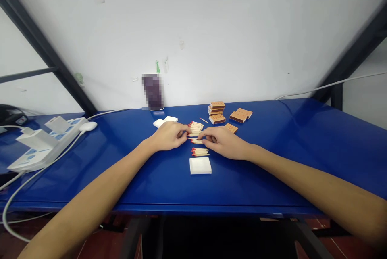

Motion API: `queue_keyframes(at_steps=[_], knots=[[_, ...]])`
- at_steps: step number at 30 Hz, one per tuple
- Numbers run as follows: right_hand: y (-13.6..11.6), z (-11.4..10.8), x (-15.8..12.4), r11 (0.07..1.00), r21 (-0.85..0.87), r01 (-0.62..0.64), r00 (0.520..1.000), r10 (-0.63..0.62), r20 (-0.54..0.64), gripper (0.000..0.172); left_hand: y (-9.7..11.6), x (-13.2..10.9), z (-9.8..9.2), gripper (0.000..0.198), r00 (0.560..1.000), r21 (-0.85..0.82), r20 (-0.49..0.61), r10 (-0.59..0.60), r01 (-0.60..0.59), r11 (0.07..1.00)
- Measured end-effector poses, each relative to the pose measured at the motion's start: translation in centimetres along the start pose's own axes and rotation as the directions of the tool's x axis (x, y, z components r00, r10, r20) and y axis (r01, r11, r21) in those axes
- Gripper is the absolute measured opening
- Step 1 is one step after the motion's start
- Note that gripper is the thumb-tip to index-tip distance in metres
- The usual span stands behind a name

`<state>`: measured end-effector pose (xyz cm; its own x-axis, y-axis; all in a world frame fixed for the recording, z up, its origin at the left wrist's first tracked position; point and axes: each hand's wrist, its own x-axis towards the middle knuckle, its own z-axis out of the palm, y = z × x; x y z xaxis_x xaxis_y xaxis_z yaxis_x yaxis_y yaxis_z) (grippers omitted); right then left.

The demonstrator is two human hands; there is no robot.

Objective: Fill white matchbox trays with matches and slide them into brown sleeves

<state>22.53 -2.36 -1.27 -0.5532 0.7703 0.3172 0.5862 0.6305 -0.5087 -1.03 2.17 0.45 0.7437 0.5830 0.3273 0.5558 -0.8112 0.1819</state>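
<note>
My left hand (171,135) is curled at the left side of a pile of red-tipped matches (196,127), thumb and fingers drawn together by the heads. Whatever it pinches is too small to make out. From the right, my right hand (226,142) has its fingers closed at the plain ends of a small row of matches (196,141). A second short row of matches (200,152) lies nearer me, heads to the left. Just below it sits a white matchbox tray (200,166). More white trays (165,121) lie behind my left hand, partly covered by it.
Orange-brown matchboxes (217,113) are stacked at the back, with others (241,115) flat to their right and one (231,128) behind my right hand. A single match (203,120) lies apart. A phone (153,91) leans on the wall. A power strip (45,144) with cables occupies the left.
</note>
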Motion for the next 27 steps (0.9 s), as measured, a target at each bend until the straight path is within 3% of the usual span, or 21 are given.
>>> queue_keyframes(at_steps=[10, 27], knots=[[-0.27, -0.15, 0.04, 0.999, -0.047, 0.028, 0.999, -0.027, 0.017, 0.016, 0.35, -0.09, -0.55, 0.02, 1.0, -0.038, 0.015, 0.024, -0.024, 0.999], [-0.66, -0.4, -0.12, 0.997, 0.076, 0.001, 0.998, -0.005, 0.056, 0.019, -0.26, -0.03, -0.73, 0.016, 1.0, -0.011, 0.006, -0.002, 0.002, 1.0]])
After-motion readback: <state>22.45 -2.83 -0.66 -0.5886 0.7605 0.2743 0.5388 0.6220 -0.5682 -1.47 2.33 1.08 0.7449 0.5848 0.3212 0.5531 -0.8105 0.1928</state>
